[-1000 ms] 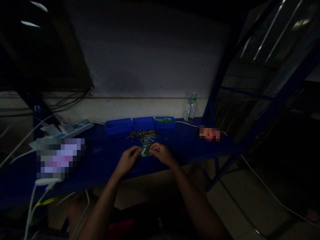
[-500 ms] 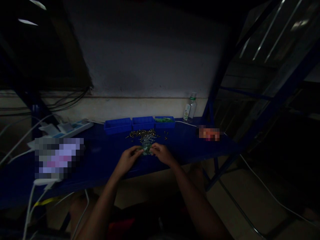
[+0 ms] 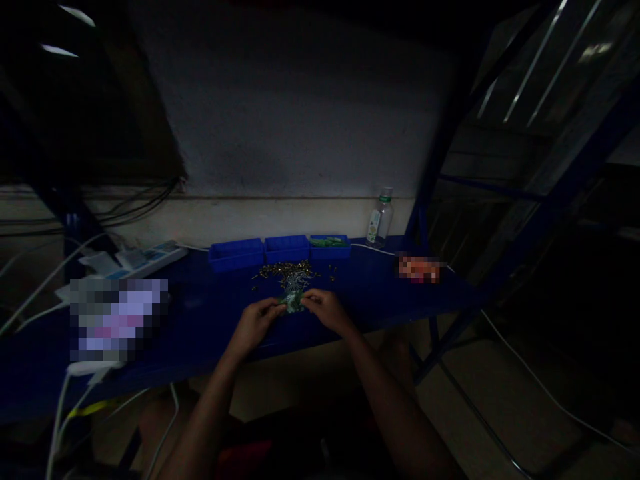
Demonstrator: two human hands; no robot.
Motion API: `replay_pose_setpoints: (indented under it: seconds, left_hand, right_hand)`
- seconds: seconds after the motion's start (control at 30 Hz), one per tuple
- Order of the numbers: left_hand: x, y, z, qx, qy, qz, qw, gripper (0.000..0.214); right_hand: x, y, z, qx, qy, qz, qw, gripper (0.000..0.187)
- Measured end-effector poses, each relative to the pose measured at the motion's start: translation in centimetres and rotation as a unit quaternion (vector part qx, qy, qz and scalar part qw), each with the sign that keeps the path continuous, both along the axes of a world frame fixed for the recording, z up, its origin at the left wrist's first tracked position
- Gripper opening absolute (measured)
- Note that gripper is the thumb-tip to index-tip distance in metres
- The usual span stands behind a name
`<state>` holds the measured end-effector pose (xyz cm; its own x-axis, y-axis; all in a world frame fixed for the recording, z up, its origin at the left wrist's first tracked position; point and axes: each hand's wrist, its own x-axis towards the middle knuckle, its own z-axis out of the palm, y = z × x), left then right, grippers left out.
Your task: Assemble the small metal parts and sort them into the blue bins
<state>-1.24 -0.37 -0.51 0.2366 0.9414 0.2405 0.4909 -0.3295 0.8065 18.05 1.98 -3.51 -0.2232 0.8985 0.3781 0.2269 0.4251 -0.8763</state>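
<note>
Between my two hands is a small clear-and-green plastic bag (image 3: 294, 302), held just above the blue table (image 3: 210, 313). My left hand (image 3: 257, 323) is closed with thumb and fingertips on the bag's left edge. The right edge is pinched by my right hand (image 3: 326, 309). Just beyond the bag lies a pile of thin silvery metal pieces (image 3: 299, 280), too small to name. Brass-coloured small metal parts (image 3: 283, 268) are heaped behind them, with a few scattered to the right. What the bag contains is hard to make out in the dim light.
At the back stand two blue bins (image 3: 236, 255) and a third blue bin (image 3: 330, 252) with green plastic bags (image 3: 327, 242) in it. A clear bottle (image 3: 381, 223) stands to their right. A power strip (image 3: 155, 259) with white cables lies at left. Blurred-out items lie at both sides.
My hands have drawn slightly apart, and more of the plastic bag shows between them. Both keep their pinch on it. The camera view has shifted a little.
</note>
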Motion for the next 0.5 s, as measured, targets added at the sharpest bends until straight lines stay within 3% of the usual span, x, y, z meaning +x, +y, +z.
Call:
replay_pose_setpoints:
  seconds: [0.27,0.5]
  left_hand:
    - [0.04,-0.14,0.26,-0.007,-0.018,0.011,1.0,0.042]
    - [0.16,-0.14,0.45,-0.039,-0.029,0.009,0.999,0.042]
  right_hand:
    - [-0.01,-0.01,0.22,-0.083,0.077,0.07,0.991,0.019]
    - [0.23,-0.09,0.37,-0.081,0.102,0.07,0.989,0.017]
